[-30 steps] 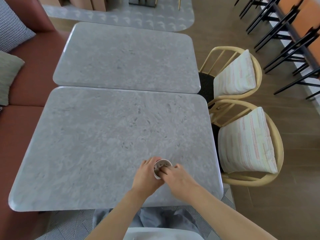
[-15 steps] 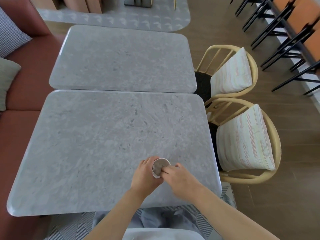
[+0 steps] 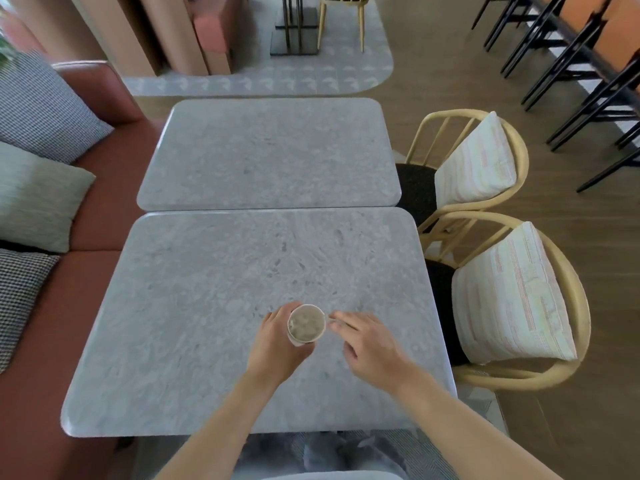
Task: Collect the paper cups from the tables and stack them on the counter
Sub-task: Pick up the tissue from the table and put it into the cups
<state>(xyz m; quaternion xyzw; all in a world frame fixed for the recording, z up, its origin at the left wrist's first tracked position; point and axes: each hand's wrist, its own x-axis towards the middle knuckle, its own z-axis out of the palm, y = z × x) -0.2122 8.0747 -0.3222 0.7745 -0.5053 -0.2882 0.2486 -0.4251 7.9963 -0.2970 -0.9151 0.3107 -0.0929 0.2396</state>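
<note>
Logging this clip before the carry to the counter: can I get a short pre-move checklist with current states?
1. Left hand grips the paper cup: ok.
2. Right hand off the cup, fingers relaxed: ok.
3. Cup upright, mouth up: ok.
4. More than one cup nested there: cannot tell.
5. No cups left on the near table or the far table: ok.
6. Counter in view: not ok.

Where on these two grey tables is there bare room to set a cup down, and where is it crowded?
The far table shows bare top throughout. The near table is bare from the sofa-side edge across its middle to the chair side. The one busy spot is near its front edge, where the left hand holds the paper cup beside the right hand.
</note>
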